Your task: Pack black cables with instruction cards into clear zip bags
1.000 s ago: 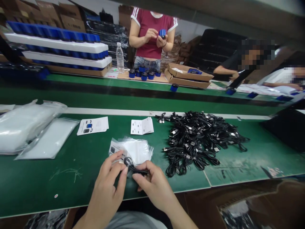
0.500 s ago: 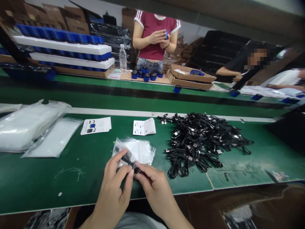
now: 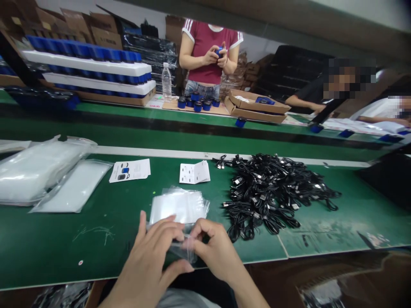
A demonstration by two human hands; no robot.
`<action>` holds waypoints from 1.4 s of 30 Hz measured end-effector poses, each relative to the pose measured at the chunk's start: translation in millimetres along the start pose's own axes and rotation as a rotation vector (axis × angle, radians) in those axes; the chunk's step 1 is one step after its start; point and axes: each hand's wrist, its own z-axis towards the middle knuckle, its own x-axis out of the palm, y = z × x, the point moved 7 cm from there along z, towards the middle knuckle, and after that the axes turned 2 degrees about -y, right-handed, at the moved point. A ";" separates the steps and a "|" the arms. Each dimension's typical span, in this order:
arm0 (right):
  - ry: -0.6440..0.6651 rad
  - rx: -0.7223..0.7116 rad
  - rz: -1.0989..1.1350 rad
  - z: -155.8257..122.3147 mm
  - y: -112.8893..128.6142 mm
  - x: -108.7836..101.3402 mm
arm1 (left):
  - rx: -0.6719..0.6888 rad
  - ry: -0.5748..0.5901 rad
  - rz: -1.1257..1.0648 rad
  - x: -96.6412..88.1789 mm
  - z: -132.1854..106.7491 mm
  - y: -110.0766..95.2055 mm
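Observation:
Close to the table's front edge, my right hand (image 3: 212, 248) pinches the edge of a clear plastic bag (image 3: 186, 252) between thumb and fingers. My left hand (image 3: 154, 248) is curled over the same bag, fingers on top and thumb below. What lies inside the bag is mostly hidden by the left hand. Just beyond the hands is a stack of flat clear bags (image 3: 176, 205). To their right spreads a large heap of bundled black USB cables (image 3: 266, 192). Folded white leaflets (image 3: 194, 172) lie behind the bag stack, and printed cards (image 3: 130, 170) are farther left.
Large packs of plastic bags (image 3: 70, 186) lie at the left. Across a raised green ledge, a person in a red shirt (image 3: 210, 55) handles a blue item. Blue round items (image 3: 198, 105), a water bottle (image 3: 166, 81) and cardboard trays (image 3: 257, 107) stand there. More people sit at right.
The black cable seen between my fingers is now out of sight. My right hand has moved to the bag's edge, while the left hand has turned over it, palm down.

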 end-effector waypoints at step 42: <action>-0.152 -0.101 0.129 -18.9 8.6 6.9 | -0.506 -0.063 -0.879 13.6 -1.8 23.2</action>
